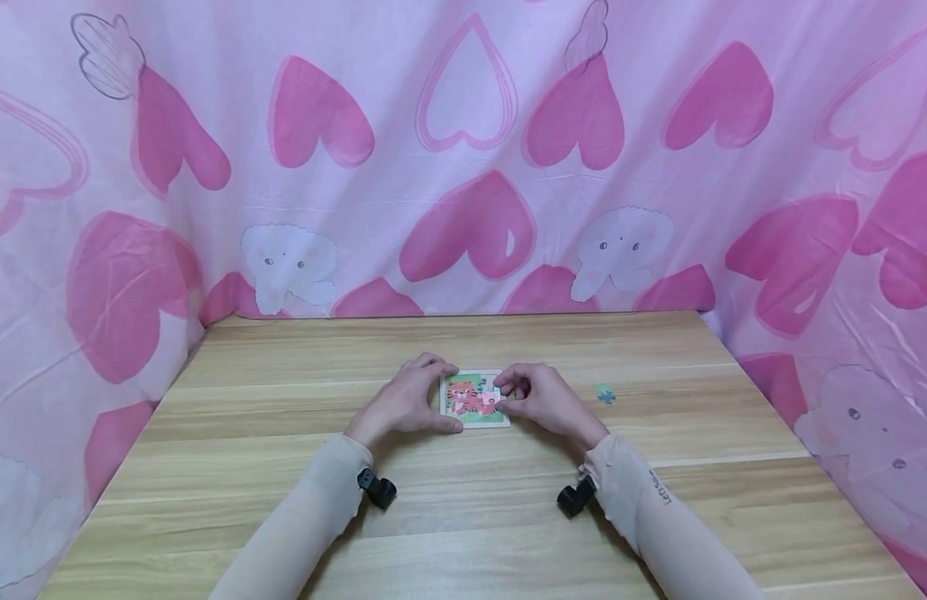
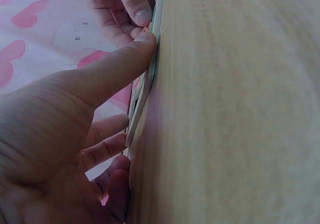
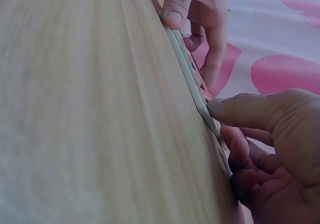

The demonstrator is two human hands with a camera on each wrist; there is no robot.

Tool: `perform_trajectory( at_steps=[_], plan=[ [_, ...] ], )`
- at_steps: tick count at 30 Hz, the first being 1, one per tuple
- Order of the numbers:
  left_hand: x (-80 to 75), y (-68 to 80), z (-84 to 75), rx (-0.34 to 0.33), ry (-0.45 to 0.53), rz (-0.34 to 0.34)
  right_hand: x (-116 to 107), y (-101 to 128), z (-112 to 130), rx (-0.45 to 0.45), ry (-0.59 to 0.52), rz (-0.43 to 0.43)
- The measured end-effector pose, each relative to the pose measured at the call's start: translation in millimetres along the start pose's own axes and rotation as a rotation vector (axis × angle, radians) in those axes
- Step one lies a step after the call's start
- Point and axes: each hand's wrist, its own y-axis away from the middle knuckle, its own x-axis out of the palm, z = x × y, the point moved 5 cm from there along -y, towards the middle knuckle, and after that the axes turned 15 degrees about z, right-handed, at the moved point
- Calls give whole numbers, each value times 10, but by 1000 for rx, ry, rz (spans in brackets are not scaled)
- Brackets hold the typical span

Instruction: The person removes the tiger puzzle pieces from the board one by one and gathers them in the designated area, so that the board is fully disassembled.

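Where the puzzle board lies: as the two hands meet around it, the puzzle board (image 1: 471, 398) sits on the desk (image 1: 463, 517) towards its far side, roughly midway between left and right, straight ahead of the person.
Left hand and why: the left hand (image 1: 405, 398) is spread wide along the board's left side, thumb on the near left corner, fingers at the far left one. That span, I judge, serves as a brace, so that the light board cannot slide under work from the other side.
Right hand and why: the right hand (image 1: 542, 400) is narrow, its fingers curled and the thumb tip touching the board's right part. Whether it pinches a piece or only presses there, I cannot tell. The place suits small fitting or straightening work, while the left side is steadied.
Loose puzzle bit: well apart to the right lies something green and blue (image 1: 607, 397), within easy reach of the right hand, probably why it was put there. Whether it is one piece or two, it is too small to tell.
Board's look: thin and squarish, with a pale rim around an orange-red, cat-like animal on green. Paler pink shows near the right fingers, which hide part of that edge.
Backdrop: a pink curtain (image 1: 463, 83) with hearts.
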Motion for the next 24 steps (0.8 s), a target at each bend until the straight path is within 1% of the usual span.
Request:
perform_trajectory(
  at_steps=[4,14,24],
  plan=[
    [-4,1,4,3,1,-1,1,-2,-2,-4,-7,-3],
    [-7,4,2,5,-1,2,-8,-11,1,-50,20,-16],
    [-10,0,-6,4,1,11,-17,-21,-24,-51,19,-4]
  ],
)
